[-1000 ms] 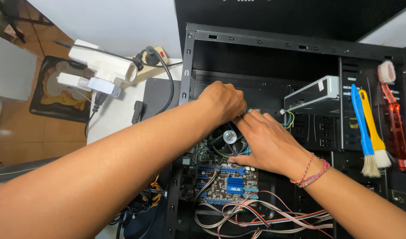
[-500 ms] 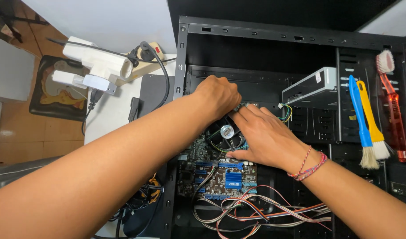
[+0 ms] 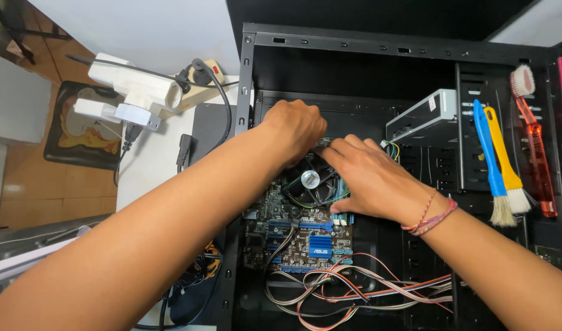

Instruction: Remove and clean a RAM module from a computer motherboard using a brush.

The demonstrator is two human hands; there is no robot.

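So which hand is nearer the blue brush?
Right. The right hand rests by the cooler fan, just left of the blue brush; the left hand is farther left, above the fan.

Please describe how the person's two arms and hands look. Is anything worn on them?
Both arms are bare up to the picture's edge, with no sleeves or gloves. The left hand shows no ring, watch or band. The right hand has thin thread bracelets at the wrist, red and pink with some blue. No rings show on its fingers.
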